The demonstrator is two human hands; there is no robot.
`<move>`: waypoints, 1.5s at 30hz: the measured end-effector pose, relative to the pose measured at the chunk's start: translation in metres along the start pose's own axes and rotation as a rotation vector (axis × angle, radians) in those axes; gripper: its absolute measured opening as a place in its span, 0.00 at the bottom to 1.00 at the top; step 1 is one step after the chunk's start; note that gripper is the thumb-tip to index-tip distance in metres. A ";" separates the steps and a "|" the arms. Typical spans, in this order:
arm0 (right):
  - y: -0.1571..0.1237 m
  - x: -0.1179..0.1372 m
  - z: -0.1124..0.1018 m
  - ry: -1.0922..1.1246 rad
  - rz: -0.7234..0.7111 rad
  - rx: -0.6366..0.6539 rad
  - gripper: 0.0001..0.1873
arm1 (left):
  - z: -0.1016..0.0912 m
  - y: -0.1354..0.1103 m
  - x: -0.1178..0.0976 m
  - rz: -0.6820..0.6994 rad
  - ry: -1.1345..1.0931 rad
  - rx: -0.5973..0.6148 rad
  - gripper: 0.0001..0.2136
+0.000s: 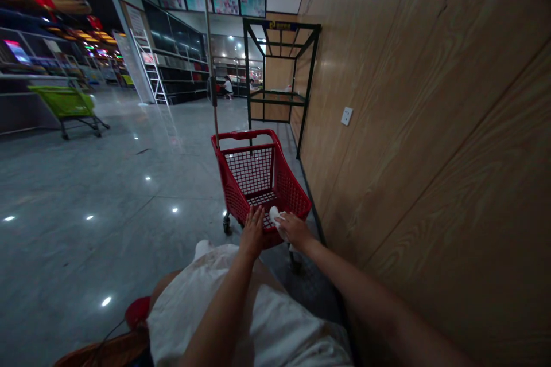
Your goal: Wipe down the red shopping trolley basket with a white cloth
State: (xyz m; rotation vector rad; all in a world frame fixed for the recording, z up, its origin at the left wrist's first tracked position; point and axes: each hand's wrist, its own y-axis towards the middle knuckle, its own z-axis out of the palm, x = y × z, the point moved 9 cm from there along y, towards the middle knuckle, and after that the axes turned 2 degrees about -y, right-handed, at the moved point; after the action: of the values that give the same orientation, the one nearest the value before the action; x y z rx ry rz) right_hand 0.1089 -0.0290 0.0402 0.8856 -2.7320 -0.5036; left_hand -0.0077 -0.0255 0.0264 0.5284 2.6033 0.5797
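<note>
A small red plastic shopping cart (275,183) stands on the grey floor just in front of me, beside a wooden wall. My left hand (252,231) rests flat on the cart's near rim, fingers stretched forward. My right hand (293,228) is closed on a white cloth (274,215) pressed against the same near rim. A thin metal pole (209,57) rises from the cart's far left corner. The basket looks bare inside.
The wood-panelled wall (430,126) runs close along the right, with a white socket (346,116). A black metal rack (279,74) stands behind the cart. A green cart (66,104), a stepladder (151,71) and shelving sit far left; a person is in the distance.
</note>
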 end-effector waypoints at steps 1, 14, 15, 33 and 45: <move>0.003 0.017 0.003 0.010 -0.023 -0.018 0.17 | 0.000 -0.001 0.001 0.001 0.001 0.000 0.30; -0.018 -0.093 -0.023 0.000 0.206 0.048 0.18 | 0.000 0.000 -0.003 0.003 -0.021 0.043 0.32; -0.017 -0.092 -0.023 0.001 0.213 0.040 0.18 | 0.001 0.001 -0.004 0.009 -0.025 0.036 0.33; -0.009 -0.054 -0.023 0.021 0.270 0.047 0.16 | 0.006 -0.003 0.006 -0.020 0.030 0.006 0.33; 0.013 0.038 -0.111 0.139 -0.013 -0.271 0.11 | 0.008 -0.006 0.009 0.083 -0.022 -0.121 0.37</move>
State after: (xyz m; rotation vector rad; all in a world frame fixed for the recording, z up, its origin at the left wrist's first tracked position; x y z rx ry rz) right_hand 0.1072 -0.0702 0.1508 0.8351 -2.4600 -0.7625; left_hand -0.0130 -0.0242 0.0142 0.6022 2.5154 0.7493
